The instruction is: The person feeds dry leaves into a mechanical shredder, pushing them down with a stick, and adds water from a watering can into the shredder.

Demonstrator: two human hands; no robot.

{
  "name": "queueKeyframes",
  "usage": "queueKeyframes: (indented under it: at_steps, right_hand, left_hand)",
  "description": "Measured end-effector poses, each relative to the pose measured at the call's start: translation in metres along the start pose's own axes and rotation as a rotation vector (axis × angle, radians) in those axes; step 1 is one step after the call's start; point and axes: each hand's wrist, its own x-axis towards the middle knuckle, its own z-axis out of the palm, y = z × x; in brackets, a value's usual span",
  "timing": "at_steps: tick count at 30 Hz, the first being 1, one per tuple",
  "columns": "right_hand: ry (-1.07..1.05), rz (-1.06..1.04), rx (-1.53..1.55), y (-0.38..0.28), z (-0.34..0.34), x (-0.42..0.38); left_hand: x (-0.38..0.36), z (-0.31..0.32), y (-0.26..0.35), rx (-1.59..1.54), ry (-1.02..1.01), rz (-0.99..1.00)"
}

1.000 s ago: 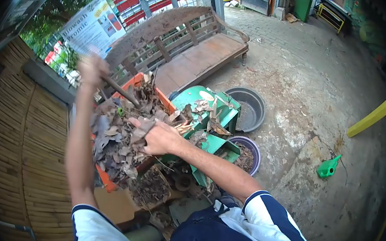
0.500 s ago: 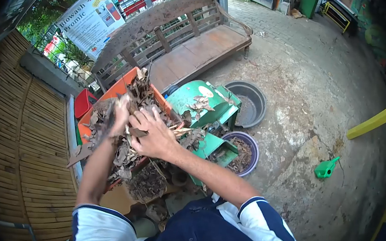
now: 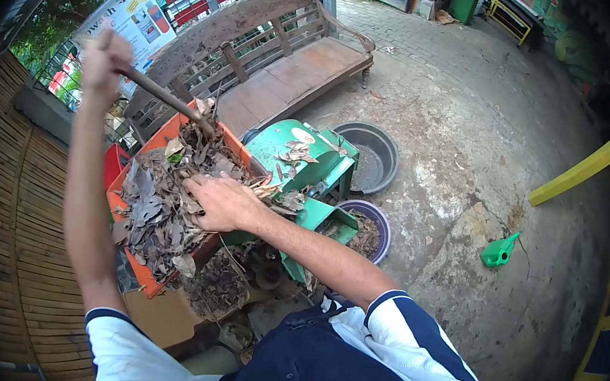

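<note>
Since half a second ago the left hand has risen out of the leaves, high above the crate, fist closed around a thin brown wooden stick whose far end pokes into the pile. Behind stands a long weathered wooden bench. An orange plastic crate heaped with dry brown leaves sits just beside a green metal shredder machine. Fingers spread wide, the right hand presses flat on the leaves.

The concrete floor carries a wooden bench, two basins and a green machine.
</note>
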Motion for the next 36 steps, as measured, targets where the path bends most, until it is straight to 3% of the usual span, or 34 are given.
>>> queueKeyframes:
  at_steps: [1, 2, 3, 6, 8, 11, 13, 15, 16, 17, 19, 21, 25, 28, 31, 32, 34, 36]
  right_hand:
    - [-0.004, 0.002, 0.002, 0.001, 0.0, -0.002]
    - [0.054, -0.018, -0.006, 0.002, 0.002, -0.004]
    - [0.116, -0.041, -0.012, 0.002, 0.004, -0.004]
    - [0.252, -0.135, -0.038, 0.013, 0.0, 0.002]
    - [0.293, -0.172, -0.037, 0.014, 0.013, -0.007]
    - [0.314, -0.16, -0.051, 0.014, 0.017, -0.006]
    - [0.281, -0.133, -0.048, 0.01, 0.017, -0.003]
    - [0.234, -0.112, -0.091, 0.009, 0.018, 0.001]
    - [0.129, -0.055, -0.072, 0.009, 0.012, 0.003]
    - [0.035, 0.009, -0.04, 0.003, 0.008, 0.003]
    - [0.113, -0.049, -0.103, 0.01, 0.016, 0.008]
    - [-0.002, 0.0, -0.069, 0.007, 0.009, 0.005]
    - [-0.008, -0.017, -0.089, 0.006, 0.01, 0.004]
    - [0.01, -0.055, -0.122, 0.005, 0.012, 0.002]
    - [0.005, -0.045, -0.127, 0.006, 0.019, 0.005]
    - [0.0, -0.025, -0.124, 0.008, 0.02, 0.007]
    - [0.013, -0.033, -0.113, 0.008, 0.018, 0.008]
    - [-0.018, -0.023, -0.119, 0.004, 0.013, 0.006]
  left_hand:
    - [-0.024, 0.022, -0.035, -0.094, 0.084, -0.16]
    - [-0.049, 0.021, -0.102, 0.316, 0.185, -0.156]
    - [-0.084, 0.008, -0.165, 0.472, 0.173, -0.322]
    - [-0.17, 0.012, -0.197, 0.425, 0.039, -0.267]
    - [-0.176, -0.008, -0.149, 0.35, 0.147, -0.314]
    - [-0.174, -0.043, -0.092, -0.013, 0.311, -0.401]
    - [-0.183, -0.064, -0.095, -0.067, 0.278, -0.346]
    - [-0.19, -0.073, -0.137, 0.06, 0.324, -0.416]
    - [-0.192, -0.055, -0.166, 0.079, 0.491, -0.548]
    - [-0.198, -0.058, -0.201, 0.041, 0.316, -0.552]
    - [-0.178, -0.05, -0.203, 0.087, 0.223, -0.605]
    - [-0.159, -0.052, -0.201, 0.061, 0.154, -0.646]
    - [-0.127, -0.053, -0.083, 0.181, 0.239, -0.235]
    - [-0.108, -0.082, 0.033, 0.06, 0.189, -0.152]
    - [-0.103, -0.122, 0.142, -0.033, -0.02, -0.011]
    - [-0.105, -0.125, 0.175, -0.02, 0.101, 0.041]
    - [-0.115, -0.147, 0.195, -0.005, 0.228, 0.098]
    - [-0.124, -0.183, 0.182, 0.002, 0.065, 0.045]
